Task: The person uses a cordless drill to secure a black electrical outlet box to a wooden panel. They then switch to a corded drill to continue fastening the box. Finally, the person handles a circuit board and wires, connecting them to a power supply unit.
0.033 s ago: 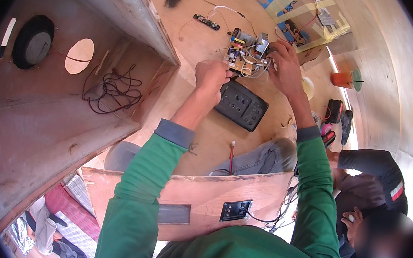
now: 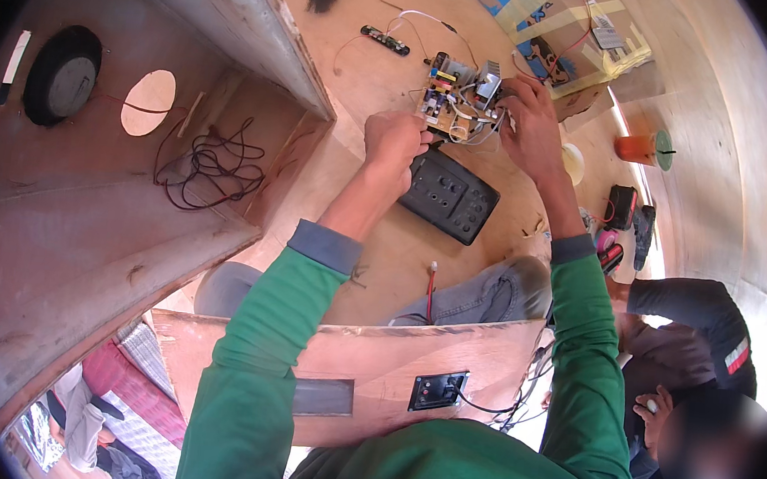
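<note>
A circuit board (image 2: pixel 450 104) with a silver heatsink, yellow and dark components and white wires is held up between my two hands. My left hand (image 2: pixel 396 140) is closed on its lower left edge, fingertips pinching. On the right side, beside the heatsink (image 2: pixel 487 83), the fingers of my right hand (image 2: pixel 530 129) are bent against the board and its wires; their tips are partly hidden. Just below the board lies a black control panel (image 2: pixel 449 195) with knobs and sockets. Thin wires run from the board to a small dark strip with parts on it (image 2: pixel 384 41).
A wooden cabinet (image 2: pixel 122 207) with a round speaker and a tangled cable (image 2: pixel 217 166) stands at left. A wooden panel (image 2: pixel 391 359) with a socket plate crosses my lap. At right are a taped cardboard box (image 2: pixel 591 52), an orange drink cup (image 2: pixel 636 148), tools and a seated person (image 2: pixel 693 349).
</note>
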Tool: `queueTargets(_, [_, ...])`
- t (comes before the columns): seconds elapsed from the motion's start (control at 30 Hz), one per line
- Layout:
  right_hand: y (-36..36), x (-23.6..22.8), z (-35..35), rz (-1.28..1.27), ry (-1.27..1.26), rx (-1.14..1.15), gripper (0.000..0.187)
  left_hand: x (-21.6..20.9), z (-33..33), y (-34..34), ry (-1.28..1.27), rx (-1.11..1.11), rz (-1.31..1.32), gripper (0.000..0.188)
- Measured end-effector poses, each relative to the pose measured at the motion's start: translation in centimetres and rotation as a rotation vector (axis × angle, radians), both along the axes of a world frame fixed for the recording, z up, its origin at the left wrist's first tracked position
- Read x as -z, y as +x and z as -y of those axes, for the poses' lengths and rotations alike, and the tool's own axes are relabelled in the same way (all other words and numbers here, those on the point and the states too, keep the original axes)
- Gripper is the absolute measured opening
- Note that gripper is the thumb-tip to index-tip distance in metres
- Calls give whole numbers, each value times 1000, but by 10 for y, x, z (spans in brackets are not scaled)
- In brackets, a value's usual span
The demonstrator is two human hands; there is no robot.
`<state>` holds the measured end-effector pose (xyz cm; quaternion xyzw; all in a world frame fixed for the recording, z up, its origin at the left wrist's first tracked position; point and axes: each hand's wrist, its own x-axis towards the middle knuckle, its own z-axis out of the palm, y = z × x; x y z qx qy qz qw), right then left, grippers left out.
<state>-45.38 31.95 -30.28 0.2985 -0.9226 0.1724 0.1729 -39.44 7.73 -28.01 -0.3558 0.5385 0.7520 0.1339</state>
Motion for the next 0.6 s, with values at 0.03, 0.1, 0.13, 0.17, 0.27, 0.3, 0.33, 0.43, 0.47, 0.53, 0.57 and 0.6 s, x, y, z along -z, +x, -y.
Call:
queueTargets(0.03, [1, -1, -1, 15, -11, -5, 25, 0, 0, 0, 9, 1, 1, 23])
queueTargets(0.1, [2, -2, -4, 43, -35, -17, 25, 1, 1, 0, 20, -6, 2, 23])
queueTargets(0.13, [2, -3, -6, 95, -79, -6, 24, 1, 0, -1, 22, -14, 2, 23])
queueTargets(0.17, [2, -4, -8, 145, -127, 5, 24, 2, 0, -2, 25, -17, 10, 23])
queueTargets(0.27, [-1, -5, -15, 203, -141, 20, 24, 3, -1, -6, 37, -22, -23, 23])
queueTargets(0.3, [-1, -5, -17, 211, -127, 21, 24, 3, -1, -6, 42, -25, -17, 23])
queueTargets(0.33, [-1, -4, -18, 190, -123, 14, 25, 2, -2, -6, 41, -27, -13, 23])
queueTargets(0.43, [0, 0, -18, 143, -124, -6, 28, 2, -2, -5, 42, -36, -21, 24])
queueTargets(0.47, [1, 1, -17, 139, -131, -7, 28, 1, -2, -5, 43, -38, -29, 24])
queueTargets(0.53, [3, 3, -16, 134, -150, -6, 27, 1, -2, -5, 41, -36, -18, 24])
queueTargets(0.57, [3, 4, -15, 133, -160, -4, 27, 1, -2, -6, 39, -30, -15, 25])
queueTargets(0.6, [4, 5, -14, 141, -180, 1, 26, 0, -2, -6, 36, -27, -13, 25])
